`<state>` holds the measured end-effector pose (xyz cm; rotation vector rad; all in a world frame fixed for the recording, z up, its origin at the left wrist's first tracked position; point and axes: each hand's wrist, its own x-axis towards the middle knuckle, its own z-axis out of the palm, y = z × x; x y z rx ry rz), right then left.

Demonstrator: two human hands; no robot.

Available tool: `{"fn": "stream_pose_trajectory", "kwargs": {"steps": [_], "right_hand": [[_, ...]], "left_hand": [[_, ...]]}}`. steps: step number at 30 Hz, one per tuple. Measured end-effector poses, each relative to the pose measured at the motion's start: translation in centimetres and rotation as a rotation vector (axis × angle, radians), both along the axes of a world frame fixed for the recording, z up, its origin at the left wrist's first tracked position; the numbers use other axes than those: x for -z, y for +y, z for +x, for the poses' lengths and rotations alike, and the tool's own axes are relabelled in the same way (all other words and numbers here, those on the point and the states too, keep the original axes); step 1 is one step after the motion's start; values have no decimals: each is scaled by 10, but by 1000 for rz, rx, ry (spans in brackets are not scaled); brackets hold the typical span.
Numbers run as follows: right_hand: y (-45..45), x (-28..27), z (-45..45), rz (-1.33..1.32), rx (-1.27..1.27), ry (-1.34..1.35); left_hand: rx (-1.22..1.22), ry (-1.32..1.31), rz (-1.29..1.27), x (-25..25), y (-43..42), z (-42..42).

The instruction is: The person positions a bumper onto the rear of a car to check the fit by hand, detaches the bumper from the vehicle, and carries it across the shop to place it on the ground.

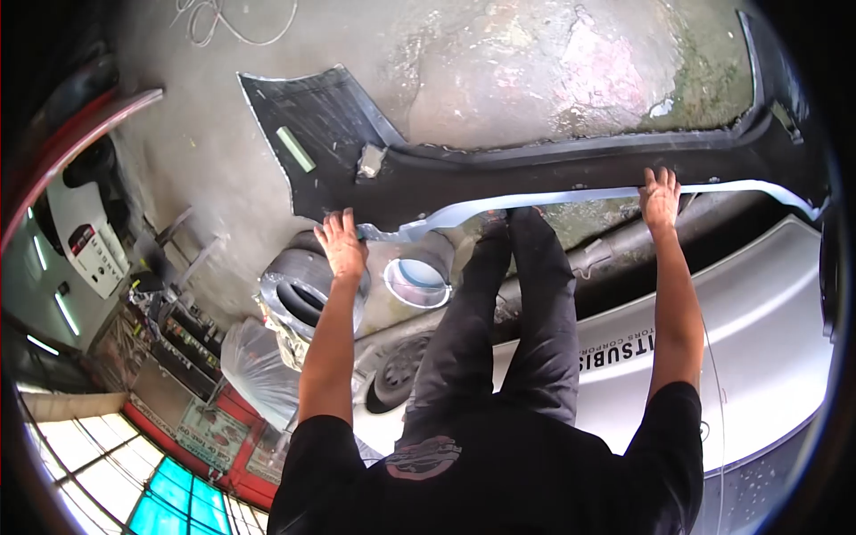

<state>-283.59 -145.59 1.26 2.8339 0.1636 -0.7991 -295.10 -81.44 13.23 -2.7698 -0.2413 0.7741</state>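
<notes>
A long black car bumper (499, 169) stretches across the view in front of my legs, its inner side facing me. A pale bluish-white rim runs along its near edge. My left hand (339, 245) grips the near edge at the left end, fingers over the rim. Farther right, my right hand (660, 198) holds the same edge with its fingers over the top; the thumbs are mostly hidden. A pale green strip (295, 149) and a small greyish pad (371, 160) show on the bumper's left part. Whether the bumper touches the floor I cannot tell.
A white bucket (417, 281) and a dark tyre (308, 281) stand beside my legs on the left. Close on the right is a silver vehicle (749, 303) with lettering. Clear plastic sheeting (259, 366) lies at left, and a thin hose (241, 36) on the wet concrete floor (481, 80).
</notes>
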Motion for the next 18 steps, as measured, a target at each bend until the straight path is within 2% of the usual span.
{"fn": "stream_pose_trajectory", "kwargs": {"steps": [2,4,6,8,10,11,12,14,16,17,18], "right_hand": [[12,-10,-16,153,85,-194],[25,-21,-36,285,172,-283],[39,-30,-59,405,336,-253],[44,-10,-95,502,507,-274],[37,24,-130,671,731,-167],[56,0,-120,597,896,5],[68,-3,-119,594,892,5],[85,-2,-115,901,1541,195],[96,6,-104,976,1670,250],[92,24,-112,1126,1635,237],[99,16,-100,1117,1628,249]], "left_hand": [[-47,10,1,-2,-1,-4],[-265,-67,-42,-11,-14,-3],[-361,-94,-42,-10,-17,-11],[-430,-120,-65,-6,-16,-17],[-436,-110,-86,-4,-15,-21],[-412,-93,-86,-4,-14,-22],[-388,-75,-88,-2,-14,-23],[-369,-55,-60,6,-7,-28],[-318,-50,-44,13,1,-32],[-280,-48,-25,5,-2,-25],[-201,-65,9,8,4,-29]]}}
